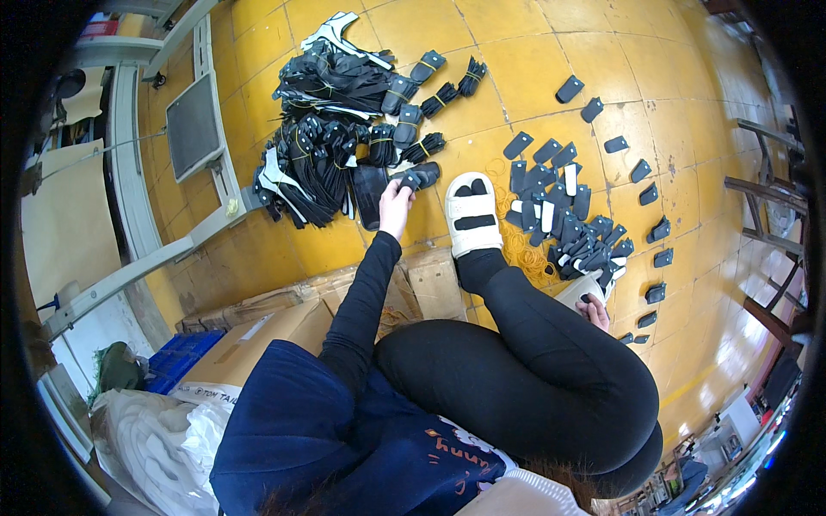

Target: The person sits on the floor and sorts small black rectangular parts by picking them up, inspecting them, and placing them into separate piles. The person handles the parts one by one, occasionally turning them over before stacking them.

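Note:
My left hand point(395, 209) reaches forward and is closed on a small dark flat piece point(410, 181) with a rounded end. Just beyond it lie a black slab point(369, 194) and bundles of black strips point(318, 163) tied with yellow rubber bands. Past my right knee, my right hand point(594, 312) is partly hidden by my leg; its fingers curl around something small and black point(586, 298) that I cannot make out fully. Next to that hand spreads a heap of loose dark flat pieces point(585, 241), a few showing white sides.
Yellow rubber bands point(523, 249) lie between my sandalled foot point(472, 215) and the heap. Several separate dark pieces point(648, 193) form a curved row on the yellow tiled floor point(516, 52). A grey metal frame point(185, 245) and cardboard box point(284, 331) stand at left, wooden stools point(766, 198) at right.

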Motion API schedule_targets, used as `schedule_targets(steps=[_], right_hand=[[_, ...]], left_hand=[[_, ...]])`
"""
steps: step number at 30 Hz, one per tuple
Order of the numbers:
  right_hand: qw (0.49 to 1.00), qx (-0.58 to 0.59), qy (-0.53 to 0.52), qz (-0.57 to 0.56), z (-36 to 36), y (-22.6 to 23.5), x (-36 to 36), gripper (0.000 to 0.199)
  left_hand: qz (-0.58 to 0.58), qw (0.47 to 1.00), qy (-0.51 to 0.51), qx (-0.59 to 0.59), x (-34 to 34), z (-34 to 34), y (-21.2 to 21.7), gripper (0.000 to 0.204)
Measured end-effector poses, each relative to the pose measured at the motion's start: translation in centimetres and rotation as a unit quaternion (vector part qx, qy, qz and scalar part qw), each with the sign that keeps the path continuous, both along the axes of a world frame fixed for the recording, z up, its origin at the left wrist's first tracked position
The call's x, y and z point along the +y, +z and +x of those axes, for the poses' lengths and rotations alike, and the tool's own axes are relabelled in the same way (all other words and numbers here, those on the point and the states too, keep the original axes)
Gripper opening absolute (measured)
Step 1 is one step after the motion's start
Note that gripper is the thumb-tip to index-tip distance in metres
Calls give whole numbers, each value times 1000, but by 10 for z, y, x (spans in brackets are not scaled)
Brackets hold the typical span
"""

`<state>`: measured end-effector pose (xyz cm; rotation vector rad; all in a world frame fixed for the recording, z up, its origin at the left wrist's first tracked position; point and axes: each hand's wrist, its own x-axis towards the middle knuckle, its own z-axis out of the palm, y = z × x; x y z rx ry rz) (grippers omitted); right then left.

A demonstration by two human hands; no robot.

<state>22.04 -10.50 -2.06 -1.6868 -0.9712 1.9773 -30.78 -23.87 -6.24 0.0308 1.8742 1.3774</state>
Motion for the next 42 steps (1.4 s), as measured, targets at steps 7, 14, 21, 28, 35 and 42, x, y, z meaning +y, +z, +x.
schedule_targets(steps=[7, 14, 21, 28, 35, 42], right_hand=[[1000, -7, -11, -12, -3, 0, -1, 30], [1000, 5, -16, -13, -7, -6, 2, 29], [1000, 3, -14, -14, -2, -5, 4, 29], [1000, 15, -16, -18, -8, -9, 1, 29], [1000, 3, -14, -6, -10, -7, 1, 29], [1000, 9, -16, 4, -7, 0, 2, 29]], left_hand=[[-20, 1000, -9, 1, -3, 6, 0, 11], [-9, 1000, -8, 6, 3, -4, 3, 8], [-15, 999, 18, 39, 4, -10, -2, 10], [-24, 974, 175, 144, 6, -62, -25, 39], [-74, 966, 169, 179, 31, -85, -13, 42], [-120, 965, 146, 183, 50, -81, -18, 51]])
